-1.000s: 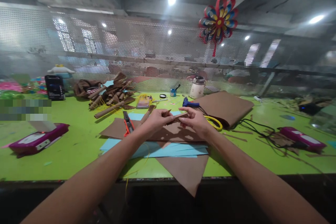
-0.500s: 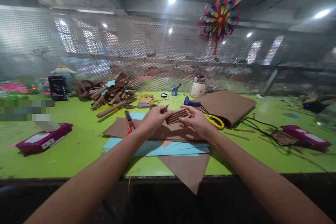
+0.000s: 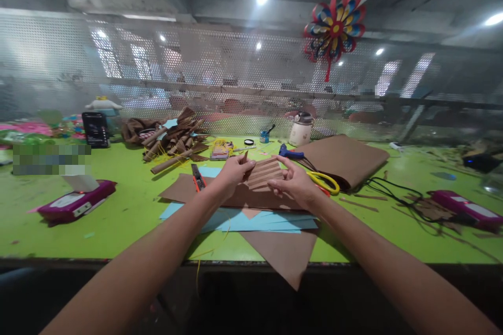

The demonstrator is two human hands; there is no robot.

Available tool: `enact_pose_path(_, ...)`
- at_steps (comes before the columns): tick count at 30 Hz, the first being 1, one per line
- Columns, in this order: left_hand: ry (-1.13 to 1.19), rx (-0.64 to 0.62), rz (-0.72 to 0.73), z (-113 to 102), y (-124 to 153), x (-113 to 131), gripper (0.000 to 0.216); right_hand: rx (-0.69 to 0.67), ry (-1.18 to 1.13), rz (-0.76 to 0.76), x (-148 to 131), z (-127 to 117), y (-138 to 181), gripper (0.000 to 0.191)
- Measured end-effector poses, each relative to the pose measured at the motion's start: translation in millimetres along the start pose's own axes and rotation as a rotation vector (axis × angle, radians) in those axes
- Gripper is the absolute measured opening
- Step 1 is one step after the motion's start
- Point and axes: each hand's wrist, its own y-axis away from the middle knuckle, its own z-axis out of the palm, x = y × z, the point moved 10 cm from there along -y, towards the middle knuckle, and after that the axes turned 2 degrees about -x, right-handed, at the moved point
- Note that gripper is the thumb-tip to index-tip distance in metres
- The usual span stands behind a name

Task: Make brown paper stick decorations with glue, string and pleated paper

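Observation:
Between my hands is a piece of brown paper with pleated folds (image 3: 264, 174), its stripes tilted up to the right. My left hand (image 3: 234, 174) pinches its left end, thumb on top. At its right edge, my right hand (image 3: 293, 180) grips it between thumb and forefinger. Below them lie a brown paper sheet (image 3: 176, 189) and light blue paper sheets (image 3: 236, 221). A brown paper corner (image 3: 283, 259) hangs over the table's front edge. An orange and black utility knife (image 3: 198, 178) rests left of my left hand.
Behind my right hand are a blue glue gun (image 3: 290, 152), yellow-handled scissors (image 3: 328, 180) and folded brown paper (image 3: 349, 157). Rolled brown paper pieces (image 3: 173, 141) are heaped back left. Purple power strips (image 3: 78, 202) lie on both sides, with black cables (image 3: 393, 193) at right.
The pleated paper has tilted and now shows more of its striped face. Both hands keep hold of it. The whole view has shifted slightly.

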Motion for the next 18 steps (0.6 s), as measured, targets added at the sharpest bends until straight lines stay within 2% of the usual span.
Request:
enact_pose_path(8,0.248,-0.161,-0.084,18,6,-5,0.031,0.071,-0.038,-0.021,3,-19,-5,0.085)
enact_pose_path(12,0.279,-0.229,-0.107,27,11,-3,0.028,0.079,-0.052,-0.028,1,-25,-6,0.083)
enact_pose_path(18,0.268,-0.225,-0.150,29,10,-11,0.023,0.067,-0.031,-0.065,-5,-26,-8,0.082)
